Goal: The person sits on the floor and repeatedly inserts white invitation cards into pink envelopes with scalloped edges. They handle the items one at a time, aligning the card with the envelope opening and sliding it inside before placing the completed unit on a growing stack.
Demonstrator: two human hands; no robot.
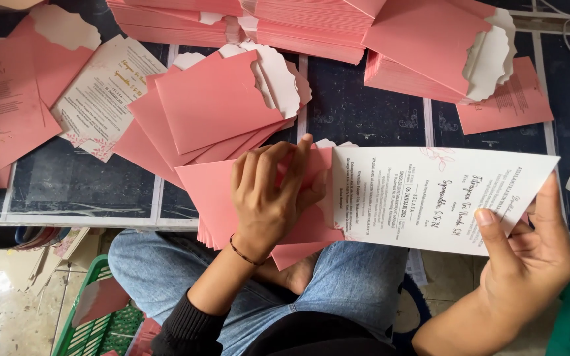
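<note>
Matt pink paper envelope (232,191) under the left hand (268,198), smooth white printed card (430,198) in the right hand (529,257), blue denim jeans (351,277), green plastic crate (94,316), dark matt tabletop (357,99)

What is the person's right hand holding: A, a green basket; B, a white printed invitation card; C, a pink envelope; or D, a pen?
B: the right hand pinches the edge of the white printed card, while the left hand presses on a pink envelope.
</note>
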